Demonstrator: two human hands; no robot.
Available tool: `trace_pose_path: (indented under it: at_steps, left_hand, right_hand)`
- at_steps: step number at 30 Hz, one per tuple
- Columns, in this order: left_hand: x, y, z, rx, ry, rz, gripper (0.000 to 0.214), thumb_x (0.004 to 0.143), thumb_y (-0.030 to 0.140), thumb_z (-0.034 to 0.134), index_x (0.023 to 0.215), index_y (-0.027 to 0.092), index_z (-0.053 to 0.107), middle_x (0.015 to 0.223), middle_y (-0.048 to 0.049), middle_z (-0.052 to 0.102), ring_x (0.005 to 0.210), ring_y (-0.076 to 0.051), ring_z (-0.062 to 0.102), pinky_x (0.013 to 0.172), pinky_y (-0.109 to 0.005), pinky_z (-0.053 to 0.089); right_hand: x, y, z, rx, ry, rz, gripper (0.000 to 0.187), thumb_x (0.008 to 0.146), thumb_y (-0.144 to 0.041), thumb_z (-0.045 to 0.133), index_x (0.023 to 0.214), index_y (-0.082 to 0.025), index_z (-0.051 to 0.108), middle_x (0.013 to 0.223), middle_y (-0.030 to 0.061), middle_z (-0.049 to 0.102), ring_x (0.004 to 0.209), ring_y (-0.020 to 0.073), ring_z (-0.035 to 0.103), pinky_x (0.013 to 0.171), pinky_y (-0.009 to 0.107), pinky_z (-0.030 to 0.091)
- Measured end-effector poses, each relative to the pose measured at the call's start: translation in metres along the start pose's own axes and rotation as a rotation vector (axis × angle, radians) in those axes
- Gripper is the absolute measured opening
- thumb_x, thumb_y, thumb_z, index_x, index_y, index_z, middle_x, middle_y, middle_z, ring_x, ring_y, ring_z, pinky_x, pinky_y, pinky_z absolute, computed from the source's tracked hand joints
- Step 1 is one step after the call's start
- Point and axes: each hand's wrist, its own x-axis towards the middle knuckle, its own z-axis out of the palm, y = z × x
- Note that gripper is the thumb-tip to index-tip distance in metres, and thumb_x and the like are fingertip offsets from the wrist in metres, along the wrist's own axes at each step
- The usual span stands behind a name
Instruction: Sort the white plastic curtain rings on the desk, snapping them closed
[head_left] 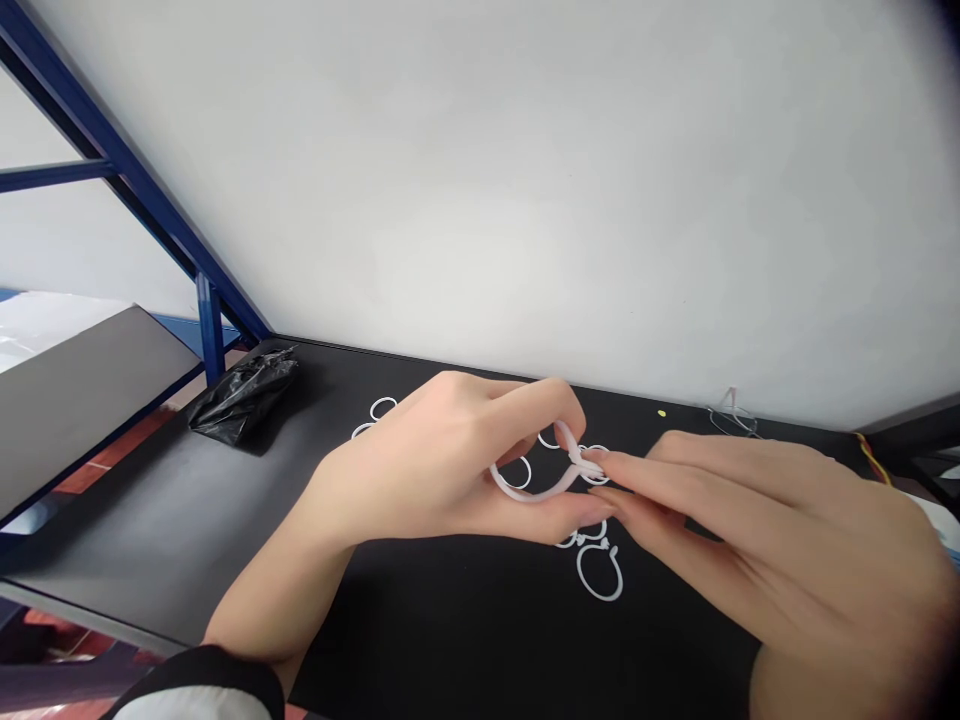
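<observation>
A white open ring (534, 497) with overlapping ends is held up between my two hands, above the black tabletop (465, 640). My left hand (442, 460) curls around the ring, with its index finger over the top and its thumb along the underside. On the right side, my right hand (780, 540) pinches the ring's ends between fingertips and thumb. Below the hands lies another white ring (609, 598) with small knobs at its ends. More white rings lie behind my hands, partly hidden by them.
A crumpled black plastic bag (244, 395) lies at the back left of the table. Eyeglasses (735, 415) rest near the white wall (480, 200) at the right, with a small yellow bit (661, 413) beside them. A blue metal frame (150, 200) stands at the left.
</observation>
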Motion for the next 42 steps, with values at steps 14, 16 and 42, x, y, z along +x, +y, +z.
trace_pose_path:
  at_steps: [14, 16, 42]
  left_hand:
    - [-0.007, -0.021, -0.029, 0.143, 0.143, -0.190, 0.042, 0.087, 0.051, 0.059, 0.112, 0.019, 0.051, 0.079, -0.0007, 0.064, 0.060, -0.012, 0.060, 0.058, -0.023, 0.047]
    - [-0.011, -0.023, -0.033, 0.203, 0.197, -0.211, 0.034, 0.089, 0.048, 0.058, 0.109, 0.021, 0.053, 0.077, -0.0005, 0.063, 0.061, -0.013, 0.061, 0.058, -0.024, 0.048]
    - [-0.012, -0.024, -0.035, 0.186, 0.176, -0.182, 0.023, 0.092, 0.043, 0.054, 0.099, 0.021, 0.054, 0.066, 0.0022, 0.062, 0.053, -0.012, 0.060, 0.053, -0.024, 0.045]
  right_hand:
    - [0.016, 0.011, 0.059, 0.523, -0.055, 0.388, 0.012, 0.093, -0.028, 0.058, 0.088, -0.021, 0.066, 0.067, -0.0006, 0.064, 0.057, 0.0114, 0.056, 0.057, 0.024, 0.046]
    - [0.016, 0.008, 0.083, 0.617, -0.135, 0.475, 0.016, 0.092, -0.030, 0.057, 0.087, -0.019, 0.067, 0.063, -0.0015, 0.061, 0.054, 0.0111, 0.053, 0.056, 0.024, 0.045]
    - [0.028, -0.025, 0.151, 0.476, -0.520, 0.488, 0.019, 0.091, -0.026, 0.053, 0.074, -0.020, 0.059, 0.057, -0.0035, 0.054, 0.052, 0.0108, 0.046, 0.054, 0.024, 0.027]
